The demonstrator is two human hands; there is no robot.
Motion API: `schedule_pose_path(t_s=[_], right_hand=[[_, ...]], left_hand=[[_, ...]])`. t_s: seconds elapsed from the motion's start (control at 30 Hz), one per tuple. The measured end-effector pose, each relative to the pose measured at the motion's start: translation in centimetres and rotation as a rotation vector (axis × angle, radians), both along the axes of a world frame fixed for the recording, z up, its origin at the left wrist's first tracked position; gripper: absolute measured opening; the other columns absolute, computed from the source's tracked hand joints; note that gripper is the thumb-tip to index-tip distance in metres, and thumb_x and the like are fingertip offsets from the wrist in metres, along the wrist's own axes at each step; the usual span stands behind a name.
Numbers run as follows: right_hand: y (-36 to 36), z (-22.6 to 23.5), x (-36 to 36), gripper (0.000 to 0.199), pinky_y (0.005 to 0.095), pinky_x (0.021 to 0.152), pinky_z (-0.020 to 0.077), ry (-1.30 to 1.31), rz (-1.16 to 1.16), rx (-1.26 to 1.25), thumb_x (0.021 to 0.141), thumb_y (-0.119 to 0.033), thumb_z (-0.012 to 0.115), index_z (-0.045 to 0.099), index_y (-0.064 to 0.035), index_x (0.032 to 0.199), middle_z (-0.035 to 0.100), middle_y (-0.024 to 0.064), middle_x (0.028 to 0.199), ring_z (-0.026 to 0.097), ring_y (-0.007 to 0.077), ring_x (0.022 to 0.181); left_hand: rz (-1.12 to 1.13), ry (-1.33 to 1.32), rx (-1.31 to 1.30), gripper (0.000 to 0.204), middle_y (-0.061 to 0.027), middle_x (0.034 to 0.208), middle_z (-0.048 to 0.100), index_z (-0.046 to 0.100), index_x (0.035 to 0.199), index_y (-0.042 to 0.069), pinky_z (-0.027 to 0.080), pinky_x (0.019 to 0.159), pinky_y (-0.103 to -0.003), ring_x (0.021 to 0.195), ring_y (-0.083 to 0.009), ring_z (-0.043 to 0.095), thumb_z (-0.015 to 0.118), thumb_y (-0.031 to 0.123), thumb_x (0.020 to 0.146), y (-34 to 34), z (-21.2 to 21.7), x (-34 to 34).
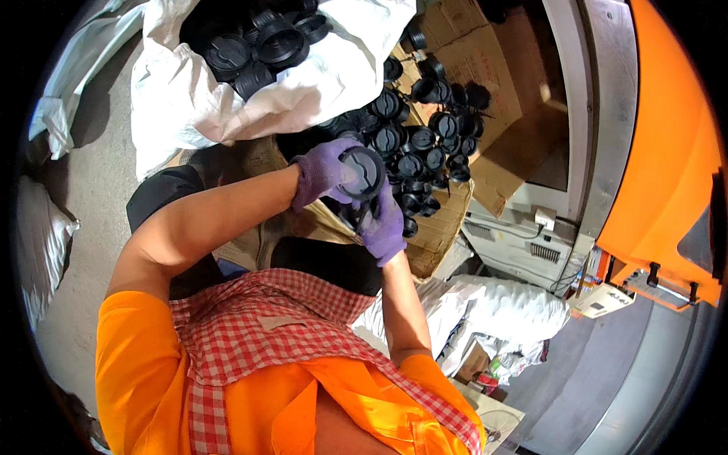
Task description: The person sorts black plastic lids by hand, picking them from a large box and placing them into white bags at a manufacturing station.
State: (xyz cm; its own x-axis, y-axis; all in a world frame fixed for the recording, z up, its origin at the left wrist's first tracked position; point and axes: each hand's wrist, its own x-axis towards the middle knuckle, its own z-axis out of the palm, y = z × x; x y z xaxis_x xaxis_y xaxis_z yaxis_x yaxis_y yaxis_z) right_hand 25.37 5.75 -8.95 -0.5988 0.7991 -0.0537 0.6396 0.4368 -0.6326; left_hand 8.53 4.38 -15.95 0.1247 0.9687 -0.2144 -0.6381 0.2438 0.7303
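My left hand, in a purple glove, is closed on a round black plastic cap. The cap's face, with a raised wavy grip bar across it, is turned up toward me. From the lower right my right hand, also gloved in purple, pinches at the cap's lower edge; its fingertips are partly hidden. Just beyond both hands, a heap of similar black caps lies in an open cardboard box. Some of those caps have thin stems attached.
A white woven sack, holding more black round parts, stands at the far left of the box. An orange machine panel rises on the right beside a metal frame. White bags lie at lower right.
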Motion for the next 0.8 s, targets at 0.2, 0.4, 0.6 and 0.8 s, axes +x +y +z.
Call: schedule_pose_path(t_s=[0.2,0.4,0.6,0.8], right_hand=[[1.5,1.0,-0.4,0.040,0.0424,0.087,0.0365,-0.289,0.216,0.521,0.061,-0.019,0.059,0.058,-0.0067,0.100,0.058,0.0164,0.084,0.053,0.0348,0.082],[3.4,2.5,-0.2,0.031,0.0411,0.078,0.0405,-0.649,0.494,0.213,0.070,-0.029,0.061,0.062,-0.0093,0.093,0.062,0.0136,0.074,0.058,0.0313,0.077],[4.2,3.3,-0.4,0.022,0.0361,0.065,0.0443,0.842,0.248,-0.900,0.078,-0.017,0.061,0.059,-0.0010,0.094,0.057,0.0060,0.065,0.053,0.0259,0.056],[4.8,-0.5,-6.0,0.020,0.0390,0.094,0.0382,1.220,-0.008,-0.565,0.089,-0.023,0.054,0.055,-0.0045,0.097,0.052,0.0159,0.120,0.048,0.0264,0.110]], left_hand=[[-0.065,0.540,-0.191,0.048,-0.0122,0.088,0.059,0.050,0.106,0.001,0.051,0.070,-0.034,0.079,-0.0205,0.061,0.069,0.011,0.063,-0.1,1.5,-1.0],[-0.467,1.053,0.213,0.035,-0.0187,0.102,0.062,0.061,0.104,0.008,0.048,0.081,-0.034,0.094,-0.0313,0.061,0.060,0.016,0.069,-0.3,4.6,-2.4],[-0.368,-0.698,0.164,0.051,-0.0110,0.107,0.060,0.054,0.117,0.001,0.046,0.090,-0.030,0.097,-0.0189,0.059,0.063,0.004,0.067,-0.8,5.0,-4.0],[0.055,0.127,0.538,0.052,-0.0091,0.105,0.061,0.052,0.118,0.003,0.046,0.089,-0.031,0.097,-0.0184,0.059,0.067,0.011,0.069,-1.8,3.8,-1.8]])
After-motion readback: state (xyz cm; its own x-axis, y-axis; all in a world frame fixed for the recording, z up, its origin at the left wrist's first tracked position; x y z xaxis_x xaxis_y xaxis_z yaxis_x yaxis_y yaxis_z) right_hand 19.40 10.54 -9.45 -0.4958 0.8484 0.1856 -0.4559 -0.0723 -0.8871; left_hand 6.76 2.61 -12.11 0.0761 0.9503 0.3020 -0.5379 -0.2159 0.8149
